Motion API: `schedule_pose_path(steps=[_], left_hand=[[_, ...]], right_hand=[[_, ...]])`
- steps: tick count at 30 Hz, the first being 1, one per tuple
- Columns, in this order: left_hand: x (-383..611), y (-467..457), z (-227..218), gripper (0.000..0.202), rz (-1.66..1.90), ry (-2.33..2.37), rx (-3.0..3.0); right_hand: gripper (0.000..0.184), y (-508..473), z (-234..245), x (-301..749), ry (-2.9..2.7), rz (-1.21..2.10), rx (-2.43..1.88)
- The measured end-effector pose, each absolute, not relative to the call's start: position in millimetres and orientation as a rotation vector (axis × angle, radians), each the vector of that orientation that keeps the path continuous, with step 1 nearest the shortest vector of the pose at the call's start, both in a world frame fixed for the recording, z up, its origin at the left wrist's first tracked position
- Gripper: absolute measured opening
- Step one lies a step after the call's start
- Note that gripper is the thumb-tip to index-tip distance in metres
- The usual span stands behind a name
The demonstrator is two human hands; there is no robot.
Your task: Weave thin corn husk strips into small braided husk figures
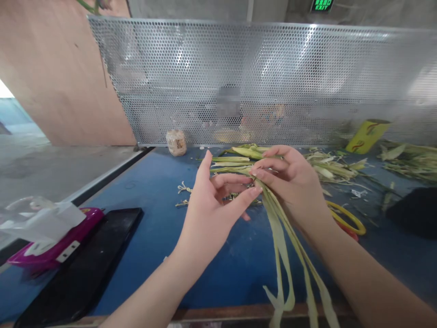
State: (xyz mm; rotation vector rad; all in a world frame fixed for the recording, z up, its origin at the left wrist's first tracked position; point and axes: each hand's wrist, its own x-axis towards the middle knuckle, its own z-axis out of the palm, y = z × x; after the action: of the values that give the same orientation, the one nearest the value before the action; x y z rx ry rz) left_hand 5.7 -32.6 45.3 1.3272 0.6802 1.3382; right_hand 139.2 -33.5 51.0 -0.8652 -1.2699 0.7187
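Long pale-green strips of dried leaf, like corn husk [278, 228], hang from between my hands over the table's near edge. My left hand [218, 205] pinches their top end between thumb and fingers, its index finger lying behind the strips. From the other side, my right hand [290, 182] pinches the same spot with thumb and index finger, its other fingers curled. The exact join at the fingertips is partly hidden. Behind the hands lie more green husk leaves [247, 152]. Small knotted husk pieces [184, 187] rest on the blue table, partly covered by my left hand.
A perforated metal screen [191, 59] closes off the table's back. A wrapped roll [176, 142] stands before it. On the left are a black tray [99, 250] and a magenta item [85, 223]. To the right are loose husks [331, 166], a yellow container [368, 136] and a yellow ring [355, 223].
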Motion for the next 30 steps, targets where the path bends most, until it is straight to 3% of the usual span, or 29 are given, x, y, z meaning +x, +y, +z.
schedule_pose_path(steps=[13, 19, 30], left_hand=[[9, 2, 18, 0.09, 1.331, 0.906, 1.565], [10, 20, -1, 0.084, 1.227, 1.076, 1.665], [8, 29, -10, 0.08, 1.195, 1.126, 1.522]], right_hand=[[0.034, 6, 17, 148, -1.22, 0.902, -0.857], [0.038, 20, 1, 154, -1.252, 0.983, -1.072], [0.041, 21, -6, 158, -1.102, 1.032, -1.161]])
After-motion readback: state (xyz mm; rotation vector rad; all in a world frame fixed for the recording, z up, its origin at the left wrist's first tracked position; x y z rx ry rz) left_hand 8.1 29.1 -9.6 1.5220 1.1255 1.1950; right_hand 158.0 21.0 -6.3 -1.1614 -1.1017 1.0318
